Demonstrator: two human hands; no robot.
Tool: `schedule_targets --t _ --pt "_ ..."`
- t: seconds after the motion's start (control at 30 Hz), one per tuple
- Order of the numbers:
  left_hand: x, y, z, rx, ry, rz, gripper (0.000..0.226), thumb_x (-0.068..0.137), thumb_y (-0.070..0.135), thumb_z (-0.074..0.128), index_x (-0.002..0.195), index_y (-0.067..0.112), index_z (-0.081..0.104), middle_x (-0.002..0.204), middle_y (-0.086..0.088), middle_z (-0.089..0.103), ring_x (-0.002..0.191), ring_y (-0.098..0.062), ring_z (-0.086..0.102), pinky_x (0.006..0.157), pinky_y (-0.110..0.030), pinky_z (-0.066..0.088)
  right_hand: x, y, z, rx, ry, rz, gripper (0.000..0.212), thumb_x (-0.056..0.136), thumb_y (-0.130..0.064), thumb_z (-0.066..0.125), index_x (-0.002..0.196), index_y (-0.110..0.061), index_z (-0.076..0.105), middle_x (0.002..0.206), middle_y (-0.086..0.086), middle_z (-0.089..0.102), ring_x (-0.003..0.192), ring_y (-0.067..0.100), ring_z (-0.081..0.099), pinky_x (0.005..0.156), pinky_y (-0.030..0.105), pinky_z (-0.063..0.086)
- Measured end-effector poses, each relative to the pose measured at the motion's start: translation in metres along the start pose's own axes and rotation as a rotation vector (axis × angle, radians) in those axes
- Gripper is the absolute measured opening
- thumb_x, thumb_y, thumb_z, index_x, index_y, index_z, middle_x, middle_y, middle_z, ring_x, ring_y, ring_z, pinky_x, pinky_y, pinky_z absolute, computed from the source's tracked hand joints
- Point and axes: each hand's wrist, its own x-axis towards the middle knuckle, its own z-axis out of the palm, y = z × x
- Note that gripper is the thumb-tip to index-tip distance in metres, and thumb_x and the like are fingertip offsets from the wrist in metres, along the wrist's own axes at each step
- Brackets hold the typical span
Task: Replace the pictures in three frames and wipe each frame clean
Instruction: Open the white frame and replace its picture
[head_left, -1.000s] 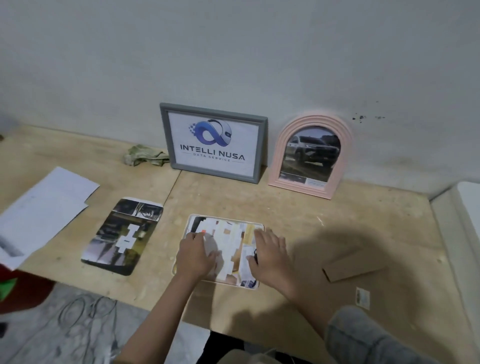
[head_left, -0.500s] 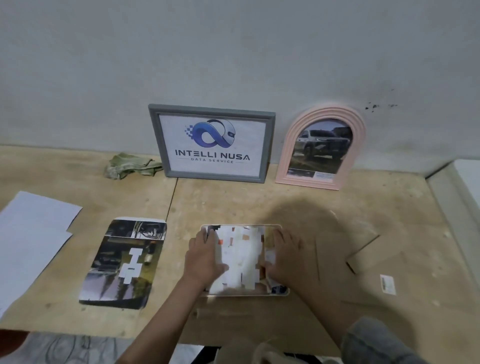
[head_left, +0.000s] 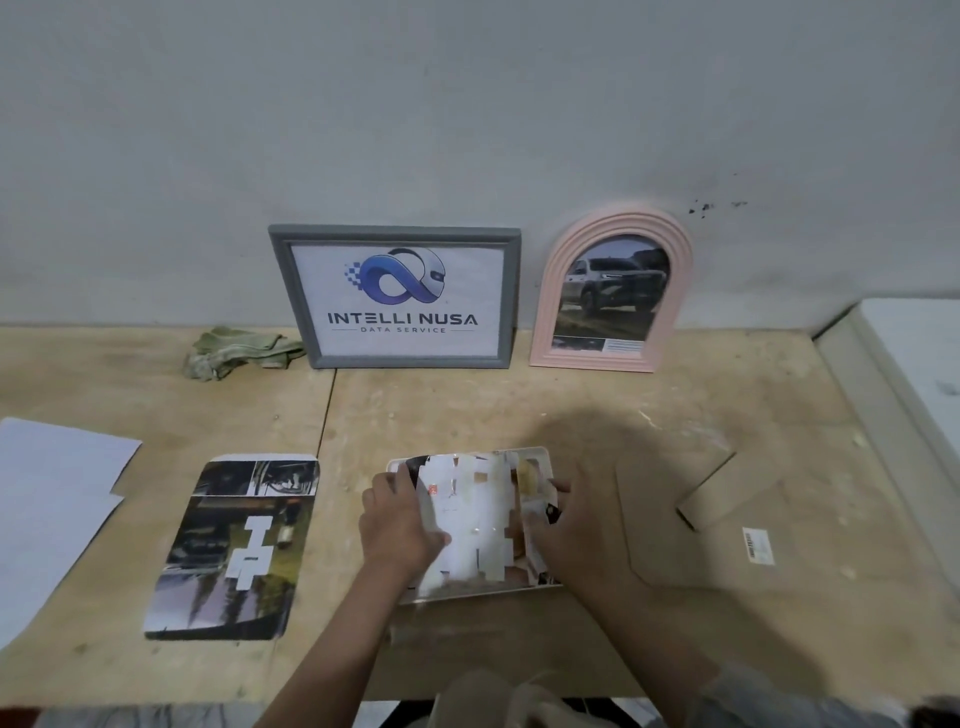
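White frame (head_left: 470, 590) lies face-down between both hands — left hand (head_left: 397, 525) and right hand (head_left: 576, 540) each clasp an edge.

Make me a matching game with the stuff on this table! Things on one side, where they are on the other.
Things:
1. grey frame
2. pink frame
3. cloth
4. loose photo

Places:
A. lying flat, left of the hands
B. leaning on the wall, far right
C. crumpled, left of the grey frame
D. leaning on the wall, in the middle

Pairs: 1-D, 2-B, 3-C, 4-A
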Motion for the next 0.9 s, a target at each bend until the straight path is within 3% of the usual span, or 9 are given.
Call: schedule_targets --t 0.07,0.13,0.2,0.27,0.37,0.47,0.6,0.7,0.9 --pt "-0.003 0.002 -0.002 -0.021 0.004 -0.024 0.104 0.064 0.047 0.079 0.144 0.017 0.021 0.137 -0.007 0.031 0.121 -0.026 0.034 0.089 -0.033 0.046 0.001 0.004 -0.004 0.086 -0.021 0.103 0.031 0.085 -0.016 0.066 0.113 -0.008 0.056 0.097 -0.002 0.062 0.093 0.016 0.063 0.066 0.014 0.047" --pt "-0.005 0.002 -0.004 -0.051 -0.005 -0.035 0.102 0.064 0.045 0.08 0.143 0.017 0.022 0.137 -0.007 0.031 0.122 -0.027 0.033 0.089 -0.035 0.046 0.005 0.005 -0.007 0.083 -0.108 0.207 0.02 0.09 -0.016 0.06 0.109 -0.01 0.058 0.096 0.002 0.061 0.09 0.016 0.059 0.072 0.024 0.045" --pt "-0.007 0.001 -0.008 -0.152 -0.002 -0.051 0.099 0.066 0.041 0.08 0.143 0.015 0.024 0.135 -0.008 0.032 0.124 -0.029 0.032 0.089 -0.038 0.044 0.008 0.002 -0.012 0.074 -0.209 0.213 0.01 0.09 -0.018 0.055 0.1 -0.019 0.055 0.092 0.0 0.06 0.086 0.018 0.057 0.077 0.031 0.046" --pt "-0.008 -0.001 -0.013 -0.322 0.029 -0.07 0.082 0.066 0.037 0.08 0.132 0.011 0.038 0.124 -0.009 0.043 0.118 -0.03 0.041 0.084 -0.036 0.042 0.011 -0.006 -0.017 0.139 -0.193 0.173 0.003 0.085 -0.021 0.057 0.085 -0.021 0.054 0.08 -0.003 0.058 0.075 0.015 0.056 0.073 0.033 0.046" --pt "-0.014 -0.007 -0.02 -0.678 0.109 -0.168 0.04 0.072 0.024 0.078 0.097 0.005 0.052 0.09 -0.009 0.058 0.089 -0.031 0.06 0.064 -0.033 0.044 0.019 -0.013 -0.025 0.111 -0.202 0.059 0.027 0.085 -0.004 0.052 0.067 -0.024 0.048 0.06 -0.006 0.049 0.058 0.009 0.046 0.056 0.022 0.036" --pt "-0.026 -0.015 -0.021 -0.81 0.159 -0.296 0.029 0.084 0.018 0.069 0.091 -0.006 0.055 0.078 -0.017 0.056 0.073 -0.034 0.058 0.065 -0.038 0.046 0.027 -0.021 -0.032 0.043 -0.3 -0.002 0.025 0.087 -0.004 0.048 0.074 -0.024 0.056 0.064 -0.007 0.056 0.057 0.011 0.052 0.046 0.017 0.039" --pt "-0.044 -0.029 -0.024 -0.811 0.224 -0.343 0.026 0.087 0.014 0.061 0.07 0.007 0.043 0.067 -0.01 0.039 0.062 -0.02 0.04 0.058 -0.03 0.029 0.033 -0.03 -0.013 0.067 -0.305 -0.021 0.016 0.086 -0.01 0.054 0.086 -0.024 0.06 0.09 0.001 0.069 0.078 0.017 0.065 0.069 0.033 0.056" --pt "-0.05 -0.044 -0.028 -0.812 0.285 -0.409 0.032 0.088 0.01 0.057 0.067 0.012 0.032 0.066 -0.007 0.032 0.062 -0.019 0.034 0.058 -0.03 0.025 0.036 -0.044 0.01 0.118 -0.32 0.035 0.016 0.082 -0.012 0.054 0.083 -0.027 0.061 0.088 -0.001 0.071 0.08 0.021 0.069 0.075 0.044 0.058" --pt "-0.062 -0.107 -0.044 -0.839 0.354 -0.52 0.03 0.082 0.001 0.054 0.063 0.012 0.033 0.06 -0.006 0.035 0.058 -0.021 0.032 0.055 -0.03 0.024 0.02 -0.095 0.076 0.113 -0.346 -0.022 0.021 0.089 -0.007 0.051 0.099 -0.024 0.056 0.093 -0.004 0.067 0.08 0.012 0.066 0.076 0.038 0.057"
